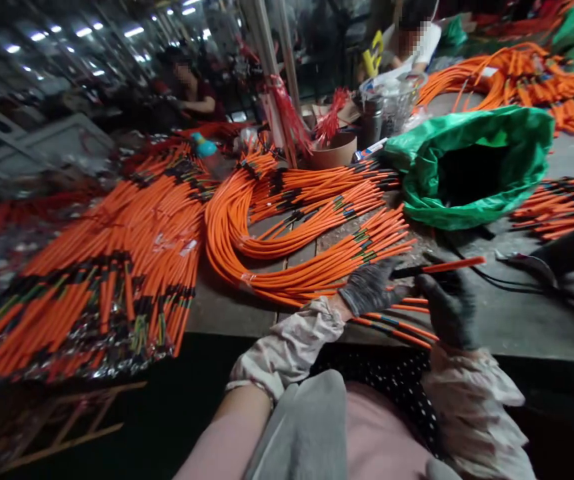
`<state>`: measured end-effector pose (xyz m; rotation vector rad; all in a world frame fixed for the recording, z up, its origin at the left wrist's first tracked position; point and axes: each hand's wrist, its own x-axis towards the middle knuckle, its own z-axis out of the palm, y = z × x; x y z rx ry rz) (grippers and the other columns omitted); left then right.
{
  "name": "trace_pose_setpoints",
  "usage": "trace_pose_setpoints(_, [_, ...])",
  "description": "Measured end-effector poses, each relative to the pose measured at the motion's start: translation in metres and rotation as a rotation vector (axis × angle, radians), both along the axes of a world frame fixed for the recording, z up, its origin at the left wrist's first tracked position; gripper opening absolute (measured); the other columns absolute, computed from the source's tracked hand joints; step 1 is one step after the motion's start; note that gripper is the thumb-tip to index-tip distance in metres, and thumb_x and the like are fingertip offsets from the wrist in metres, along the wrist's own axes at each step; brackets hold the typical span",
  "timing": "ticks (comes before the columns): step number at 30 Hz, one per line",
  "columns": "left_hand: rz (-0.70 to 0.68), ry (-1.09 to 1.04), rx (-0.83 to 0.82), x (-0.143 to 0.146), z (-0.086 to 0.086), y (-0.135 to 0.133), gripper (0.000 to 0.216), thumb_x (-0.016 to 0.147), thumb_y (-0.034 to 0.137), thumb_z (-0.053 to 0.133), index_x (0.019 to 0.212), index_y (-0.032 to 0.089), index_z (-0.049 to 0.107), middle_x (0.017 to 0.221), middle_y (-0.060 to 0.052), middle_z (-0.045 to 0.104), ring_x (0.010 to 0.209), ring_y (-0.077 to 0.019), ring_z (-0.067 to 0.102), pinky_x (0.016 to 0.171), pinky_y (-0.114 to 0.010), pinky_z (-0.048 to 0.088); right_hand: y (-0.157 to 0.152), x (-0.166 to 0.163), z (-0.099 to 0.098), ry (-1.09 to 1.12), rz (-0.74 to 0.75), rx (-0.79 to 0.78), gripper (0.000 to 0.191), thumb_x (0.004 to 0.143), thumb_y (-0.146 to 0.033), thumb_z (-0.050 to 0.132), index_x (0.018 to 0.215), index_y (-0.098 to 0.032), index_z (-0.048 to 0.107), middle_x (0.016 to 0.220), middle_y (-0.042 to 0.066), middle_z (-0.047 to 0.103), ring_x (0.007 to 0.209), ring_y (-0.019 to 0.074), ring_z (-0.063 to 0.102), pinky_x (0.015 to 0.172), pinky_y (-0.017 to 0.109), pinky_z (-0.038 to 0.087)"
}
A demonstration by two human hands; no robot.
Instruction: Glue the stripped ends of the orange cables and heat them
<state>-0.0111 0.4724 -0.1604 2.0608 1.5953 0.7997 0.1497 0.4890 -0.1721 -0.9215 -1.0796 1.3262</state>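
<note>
Both of my hands wear grey gloves and meet at the front of the workbench. An orange cable end (454, 265) with a black section lies across between them. My left hand (374, 288) is closed at the black section. My right hand (451, 307) closes round the same cable from the right, its thumb below; its other fingers are partly hidden and blurred. A bundle of orange cables (287, 280), bent in a U with dark and green bands near the ends, lies beside my left hand. A few orange cable ends pass under my hands.
A green sack (471, 212) with its mouth open stands beyond my right hand. A large pile of orange cables (131, 227) covers the left; another coil (511, 70) lies at the back right. Thin black cords (507, 285) cross the bench (527, 333). Two people work farther back.
</note>
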Motion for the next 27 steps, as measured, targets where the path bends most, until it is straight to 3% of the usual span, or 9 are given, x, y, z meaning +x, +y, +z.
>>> trace_pose_setpoints(2, [-0.084, 0.088, 0.037, 0.002, -0.002, 0.007, 0.034, 0.105, 0.042, 0.060, 0.128, 0.018, 0.066, 0.127, -0.010, 0.075, 0.120, -0.0235, 0.070, 0.103, -0.036, 0.056, 0.000, 0.006, 0.006, 0.014, -0.081, 0.023, 0.031, 0.069, -0.039, 0.093, 0.091, -0.023, 0.077, 0.065, -0.002, 0.068, 0.047, 0.0124, 0.056, 0.043, 0.025, 0.046])
trace_pose_setpoints(5, [-0.155, 0.324, -0.132, -0.018, -0.015, 0.006, 0.023, 0.108, 0.030, 0.054, 0.117, 0.019, 0.072, 0.125, -0.009, 0.075, 0.121, -0.0226, 0.070, 0.100, -0.034, 0.057, 0.002, 0.014, 0.013, -0.028, -0.168, 0.009, 0.027, 0.072, -0.039, 0.091, 0.074, -0.022, 0.070, 0.059, -0.003, 0.060, 0.045, 0.0110, 0.049, 0.042, 0.025, 0.039])
trace_pose_setpoints(7, [-0.081, 0.382, -0.197, -0.035, -0.030, -0.007, 0.024, 0.107, 0.024, 0.053, 0.118, 0.015, 0.073, 0.126, -0.013, 0.074, 0.120, -0.0250, 0.071, 0.101, -0.038, 0.057, 0.005, 0.013, 0.016, -0.081, -0.338, 0.077, 0.026, 0.076, -0.038, 0.088, 0.077, -0.023, 0.067, 0.061, -0.004, 0.057, 0.047, 0.0108, 0.048, 0.044, 0.026, 0.038])
trace_pose_setpoints(10, [0.140, 0.522, -0.225, -0.048, -0.050, -0.037, 0.030, 0.106, 0.028, 0.054, 0.127, 0.014, 0.071, 0.130, -0.016, 0.072, 0.124, -0.0296, 0.066, 0.111, -0.046, 0.052, 0.013, 0.004, 0.013, -0.022, -0.598, 0.257, 0.024, 0.083, -0.034, 0.082, 0.099, -0.029, 0.065, 0.072, -0.006, 0.056, 0.052, 0.0099, 0.046, 0.047, 0.025, 0.037])
trace_pose_setpoints(12, [0.135, 0.585, -0.235, -0.047, -0.056, -0.053, 0.032, 0.105, 0.026, 0.055, 0.131, 0.016, 0.070, 0.134, -0.015, 0.071, 0.129, -0.0303, 0.063, 0.117, -0.047, 0.046, 0.025, -0.005, 0.003, 0.089, -0.476, 0.215, 0.025, 0.081, -0.032, 0.078, 0.098, -0.028, 0.061, 0.077, -0.006, 0.056, 0.053, 0.0081, 0.047, 0.047, 0.023, 0.038])
trace_pose_setpoints(14, [0.053, 0.641, -0.258, -0.046, -0.054, -0.055, 0.033, 0.105, 0.018, 0.049, 0.130, 0.016, 0.071, 0.136, -0.014, 0.070, 0.133, -0.0288, 0.060, 0.121, -0.044, 0.042, 0.039, -0.011, -0.015, 0.137, -0.276, 0.031, 0.023, 0.076, -0.033, 0.076, 0.090, -0.024, 0.060, 0.078, -0.005, 0.059, 0.059, 0.0086, 0.056, 0.049, 0.020, 0.043])
trace_pose_setpoints(16, [0.073, 0.688, -0.298, -0.047, -0.050, -0.043, 0.036, 0.105, 0.015, 0.044, 0.130, 0.014, 0.070, 0.137, -0.016, 0.068, 0.132, -0.0282, 0.060, 0.117, -0.040, 0.045, 0.049, -0.013, -0.035, 0.148, -0.190, -0.190, 0.025, 0.072, -0.037, 0.075, 0.089, -0.023, 0.062, 0.079, -0.004, 0.062, 0.066, 0.0105, 0.062, 0.049, 0.018, 0.045])
trace_pose_setpoints(20, [0.275, 0.711, -0.355, -0.048, -0.041, -0.006, 0.039, 0.107, 0.021, 0.041, 0.136, 0.011, 0.065, 0.136, -0.019, 0.066, 0.123, -0.0323, 0.065, 0.101, -0.044, 0.053, 0.057, -0.011, -0.061, 0.170, -0.229, -0.368, 0.038, 0.073, -0.044, 0.075, 0.105, -0.024, 0.069, 0.078, -0.005, 0.066, 0.065, 0.0097, 0.062, 0.049, 0.017, 0.045])
trace_pose_setpoints(27, [0.259, 0.789, -0.320, -0.042, -0.039, 0.002, 0.038, 0.101, 0.017, 0.042, 0.131, 0.007, 0.065, 0.130, -0.024, 0.067, 0.123, -0.0345, 0.065, 0.103, -0.046, 0.051, 0.063, -0.008, -0.066, 0.378, -0.357, -0.438, 0.023, 0.081, -0.029, 0.070, 0.103, -0.025, 0.064, 0.078, -0.007, 0.069, 0.074, 0.0121, 0.072, 0.054, 0.018, 0.051])
